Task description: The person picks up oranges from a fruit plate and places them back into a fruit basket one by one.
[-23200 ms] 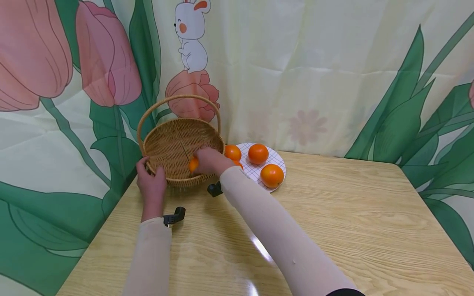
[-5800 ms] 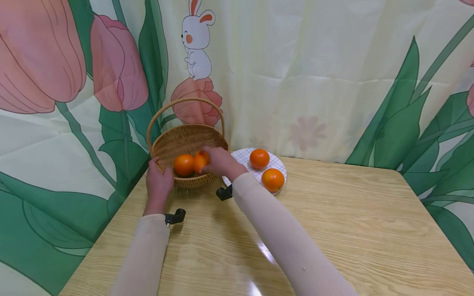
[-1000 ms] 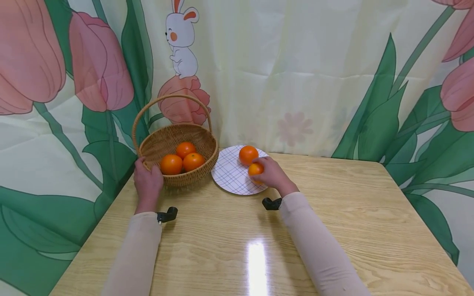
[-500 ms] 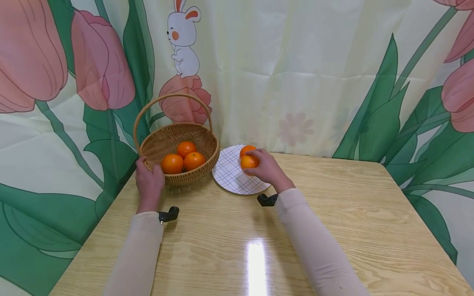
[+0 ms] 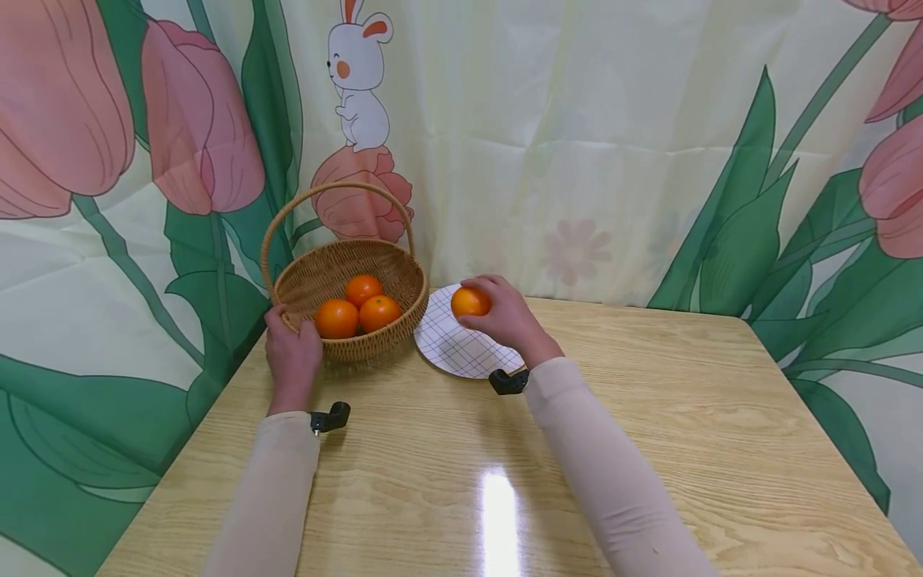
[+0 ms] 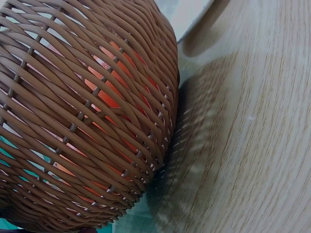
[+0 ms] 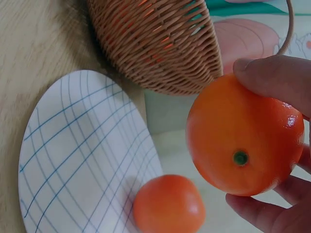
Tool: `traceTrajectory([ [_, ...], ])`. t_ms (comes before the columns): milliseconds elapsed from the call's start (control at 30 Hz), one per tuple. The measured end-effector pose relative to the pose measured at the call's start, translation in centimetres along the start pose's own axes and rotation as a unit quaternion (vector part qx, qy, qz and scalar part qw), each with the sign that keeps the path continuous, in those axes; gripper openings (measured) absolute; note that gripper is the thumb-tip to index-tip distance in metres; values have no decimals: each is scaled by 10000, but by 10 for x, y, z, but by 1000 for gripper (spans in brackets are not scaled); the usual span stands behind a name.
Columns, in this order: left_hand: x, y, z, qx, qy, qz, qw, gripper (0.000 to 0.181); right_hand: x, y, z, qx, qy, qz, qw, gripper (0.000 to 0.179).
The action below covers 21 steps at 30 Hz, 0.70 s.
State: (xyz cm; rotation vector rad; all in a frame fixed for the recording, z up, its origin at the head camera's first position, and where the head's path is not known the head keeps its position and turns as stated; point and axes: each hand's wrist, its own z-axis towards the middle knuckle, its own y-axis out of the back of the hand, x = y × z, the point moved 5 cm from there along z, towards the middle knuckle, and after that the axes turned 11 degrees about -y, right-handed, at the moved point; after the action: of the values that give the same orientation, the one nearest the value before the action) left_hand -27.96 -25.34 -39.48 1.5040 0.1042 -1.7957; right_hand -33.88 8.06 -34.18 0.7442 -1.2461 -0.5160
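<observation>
My right hand [image 5: 508, 316] grips an orange [image 5: 471, 301] over the plate, thumb and fingers around its sides. Its green stem end shows in the right wrist view. Below it, another orange [image 7: 167, 206] sits on the white plate [image 5: 461, 353] with blue grid lines; in the head view the hand and held fruit hide it. At the left stands a wicker basket [image 5: 368, 346] with an arched handle, tilted toward me, with three oranges [image 5: 362, 307] inside. My left hand [image 5: 292, 349] holds the basket's near left rim; in the left wrist view the woven wall [image 6: 87, 107] fills the left side.
The plate stands right beside the basket on a wooden table [image 5: 685, 425]. Behind the table hangs a printed curtain [image 5: 577, 160] with tulips and a rabbit. Black wrist cameras [image 5: 332, 417] sit on both wrists.
Over the last second my right hand has lifted an orange off the plate and carried it left. Across the longer span, three oranges have come to lie in the basket. The left hand keeps its hold.
</observation>
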Motion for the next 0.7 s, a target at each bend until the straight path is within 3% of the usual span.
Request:
traceTrajectory([
  [700,-1,0,0,-77,-53,-4,10000,48,45,-1,13,-283,766,-195,9965,53],
])
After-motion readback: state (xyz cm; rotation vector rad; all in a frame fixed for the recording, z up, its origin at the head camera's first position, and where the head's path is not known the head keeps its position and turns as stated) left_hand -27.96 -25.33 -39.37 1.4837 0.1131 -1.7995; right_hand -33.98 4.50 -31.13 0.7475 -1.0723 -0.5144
